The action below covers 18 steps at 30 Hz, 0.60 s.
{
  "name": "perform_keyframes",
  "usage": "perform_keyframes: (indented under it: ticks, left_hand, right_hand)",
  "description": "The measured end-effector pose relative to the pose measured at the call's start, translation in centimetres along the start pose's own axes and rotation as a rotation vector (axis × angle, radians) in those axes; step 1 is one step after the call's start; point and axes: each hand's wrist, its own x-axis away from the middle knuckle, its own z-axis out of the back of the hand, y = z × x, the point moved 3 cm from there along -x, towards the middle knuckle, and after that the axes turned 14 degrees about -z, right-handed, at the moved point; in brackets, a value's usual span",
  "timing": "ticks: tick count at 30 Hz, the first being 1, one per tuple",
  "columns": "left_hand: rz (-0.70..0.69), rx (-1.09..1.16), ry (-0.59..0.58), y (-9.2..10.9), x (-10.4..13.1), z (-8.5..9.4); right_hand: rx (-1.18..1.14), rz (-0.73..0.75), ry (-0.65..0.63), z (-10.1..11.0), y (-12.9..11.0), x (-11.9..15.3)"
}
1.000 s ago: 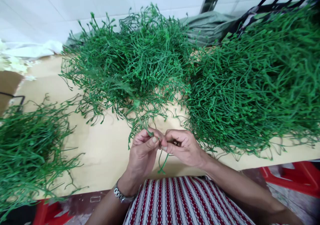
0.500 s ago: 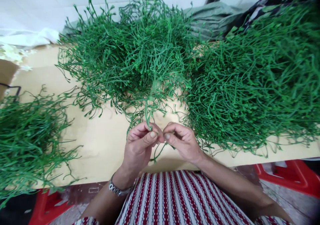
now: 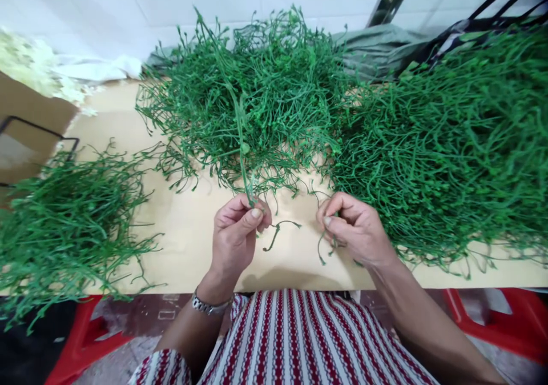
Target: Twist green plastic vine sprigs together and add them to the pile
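My left hand (image 3: 234,239) is closed, thumb against fingertips, on an upright green artificial stem (image 3: 241,128) that reaches over the middle pile. A small branched green sprig (image 3: 277,229) sticks out to the right of those fingers; whether it is joined to the stem I cannot tell. To the right, apart from it, my right hand (image 3: 359,231) pinches a thin green sprig (image 3: 321,248), its ends hanging below the fingers. Beyond my hands lies the middle pile of green stems (image 3: 265,99). A larger stem pile (image 3: 449,145) is close to my right hand.
A smaller stem pile (image 3: 77,219) overhangs the table's front edge at left. Behind it stand a cardboard box (image 3: 38,111), a black wire frame (image 3: 38,125) and pale flowers (image 3: 38,65). Red stools (image 3: 509,322) show below the tan table (image 3: 184,259).
My hands, close together before, are now apart; the right one has moved right with a sprig. The view has shifted, showing more of the box at left.
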Motion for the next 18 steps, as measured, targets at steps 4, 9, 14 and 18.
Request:
perform_keyframes:
  ticks: [4, 9, 14, 18]
  left_hand:
    - [-0.018, -0.005, 0.006, 0.3, -0.2, 0.0]
    - [-0.012, 0.005, -0.006, -0.3, -0.2, -0.5]
    - [-0.055, -0.058, 0.031, -1.0, -0.1, -1.0]
    - [-0.069, -0.061, -0.006, -1.5, -0.1, -1.3]
  right_hand:
    - [0.253, 0.007, -0.042, -1.2, 0.2, 0.1]
    - [0.483, 0.103, -0.074, -2.8, 0.3, 0.1]
    - [0.487, 0.116, -0.025, -3.7, 0.2, -0.6]
    - [0.417, 0.106, 0.043, -3.7, 0.5, -1.1]
